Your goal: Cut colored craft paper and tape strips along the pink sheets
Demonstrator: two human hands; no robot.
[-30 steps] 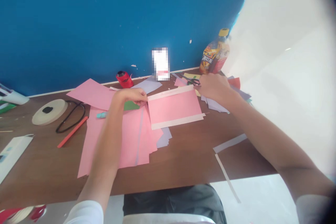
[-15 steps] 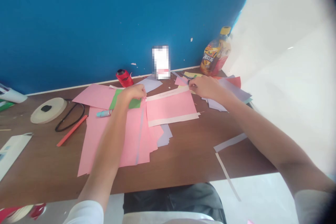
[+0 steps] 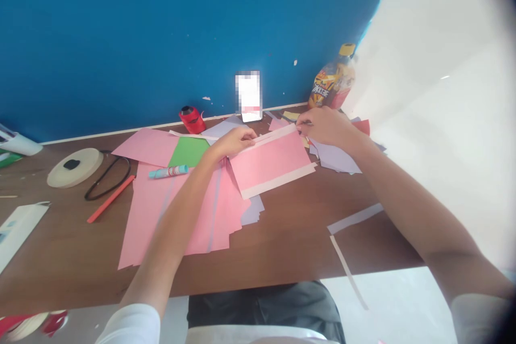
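Observation:
A pink sheet [image 3: 274, 162] with pale strips along its upper and lower edges lies tilted at the middle of the table. My left hand [image 3: 237, 141] has its fingers closed on the sheet's upper edge, near its left end. By the top right corner is my right hand [image 3: 316, 122], fingers pinched around something small and dark that I cannot make out. More pink paper [image 3: 201, 215] lies under my left forearm, with a green piece [image 3: 188, 151] and a light blue glue stick [image 3: 168, 172] on it.
A red bottle [image 3: 192, 120], a bright phone [image 3: 250, 98] and a drink bottle [image 3: 332, 78] stand along the blue wall. To the left are a white roll [image 3: 75, 167], a black loop and a red stick [image 3: 110, 199]. Paper strips [image 3: 355, 219] lie front right.
My left hand has moved right, onto the upper edge of the pink sheet. The sheet has turned, its right end higher, and shifted slightly right. My right hand has risen a little.

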